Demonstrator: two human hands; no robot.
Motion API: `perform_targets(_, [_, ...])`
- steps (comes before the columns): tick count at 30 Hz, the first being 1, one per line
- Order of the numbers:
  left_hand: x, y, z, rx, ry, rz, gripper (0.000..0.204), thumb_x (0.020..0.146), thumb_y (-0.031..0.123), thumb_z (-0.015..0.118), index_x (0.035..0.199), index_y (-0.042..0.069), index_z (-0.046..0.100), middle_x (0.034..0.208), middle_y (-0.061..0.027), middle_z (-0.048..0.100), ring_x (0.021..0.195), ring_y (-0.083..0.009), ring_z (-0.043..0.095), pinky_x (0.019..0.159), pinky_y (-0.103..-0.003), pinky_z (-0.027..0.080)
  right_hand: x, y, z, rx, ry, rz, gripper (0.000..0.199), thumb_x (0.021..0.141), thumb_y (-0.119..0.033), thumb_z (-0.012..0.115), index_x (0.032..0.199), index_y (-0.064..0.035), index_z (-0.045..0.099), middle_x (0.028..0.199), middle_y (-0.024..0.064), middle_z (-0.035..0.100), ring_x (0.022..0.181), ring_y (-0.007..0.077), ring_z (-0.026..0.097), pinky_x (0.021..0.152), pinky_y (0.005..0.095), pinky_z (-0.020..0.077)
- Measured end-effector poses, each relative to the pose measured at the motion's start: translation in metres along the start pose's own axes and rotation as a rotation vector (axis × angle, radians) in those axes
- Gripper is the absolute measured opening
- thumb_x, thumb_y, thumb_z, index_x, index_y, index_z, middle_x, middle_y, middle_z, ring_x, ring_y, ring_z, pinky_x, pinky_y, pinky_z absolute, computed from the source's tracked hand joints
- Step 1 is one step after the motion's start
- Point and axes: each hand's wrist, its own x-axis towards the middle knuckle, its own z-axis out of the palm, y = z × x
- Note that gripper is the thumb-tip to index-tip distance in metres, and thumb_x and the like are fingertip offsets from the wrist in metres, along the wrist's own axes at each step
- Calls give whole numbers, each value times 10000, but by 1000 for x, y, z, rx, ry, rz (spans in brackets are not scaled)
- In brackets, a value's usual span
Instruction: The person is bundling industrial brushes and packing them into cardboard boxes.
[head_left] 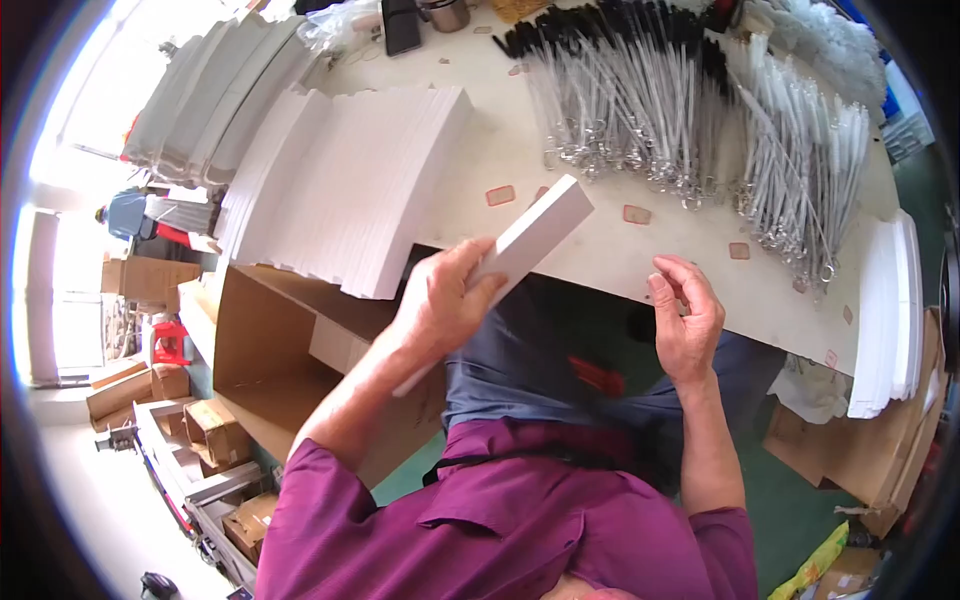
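My left hand point(440, 305) pinches 1 stiff, light-looking stack of white cards point(530, 240) over the table point(600, 250) edge; best held mid-edge. Right hand point(685, 315) hovers half-curled, empty.

White card stacks, silver clips and a purple shirt over a pale worktop.

The thick stack of white cards point(535, 235) in the left hand point(440, 300) is plain white, like the fanned rows of white card sheets point(340, 190) beside it. The cream tabletop point(600, 255) is dotted with small reddish-outlined labels point(500, 195). The clear plastic cords with black ends and silver metal clips point(640, 100) lie in grey-white bundles. The short-sleeved shirt point(500, 520) is purple, the trousers point(560, 360) grey-blue, the open cardboard box point(270, 350) brown, the floor point(790, 510) green.
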Motion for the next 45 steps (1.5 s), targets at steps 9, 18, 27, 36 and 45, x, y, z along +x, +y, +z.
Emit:
perform_targets(9, [58, 26, 38, 54, -364, 330, 321, 944, 136, 670, 1246, 28, 668, 1061, -234, 706, 1019, -442, 674, 881, -491, 535, 10, -9, -41, -379, 115, -329, 367, 903, -161, 787, 1216, 4, 688, 1200, 165, 693, 1096, 328, 671, 961, 414, 544])
perform_targets(18, [100, 42, 74, 166, -217, 508, 286, 905, 194, 733, 1139, 30, 718, 1051, -205, 713, 977, -431, 691, 862, -488, 558, 18, 15, -52, -638, -192, -352, 541, 902, -342, 763, 1304, 2, 650, 1322, 159, 639, 1290, 371, 552, 1134, 510, 399])
perform_targets(27, [147, 2, 37, 429, 121, 65, 444, 840, 375, 790, 1057, -8, 733, 1167, -193, 698, 1050, -371, 695, 936, -476, 534, 22, 10, -50, -684, -229, -312, 536, 919, -348, 749, 1275, 41, 651, 1341, 195, 611, 1303, 383, 521, 1113, 500, 411])
perform_targets(36, [153, -12, 36, 380, 116, 120, 320, 849, 285, 721, 994, 1, 750, 1025, -216, 723, 949, -387, 711, 866, -479, 550, 46, -11, -39, -610, -192, -353, 427, 859, -189, 806, 1196, 40, 677, 1286, 188, 641, 1248, 377, 579, 1074, 480, 460])
perform_targets(45, [136, -21, 34, 160, 417, 124, 173, 861, 172, 718, 877, 0, 712, 822, -187, 730, 767, -381, 721, 721, -457, 571, 115, -33, 36, -553, -351, -672, 399, 833, -165, 796, 1169, 24, 692, 1263, 177, 663, 1268, 354, 583, 1119, 469, 439])
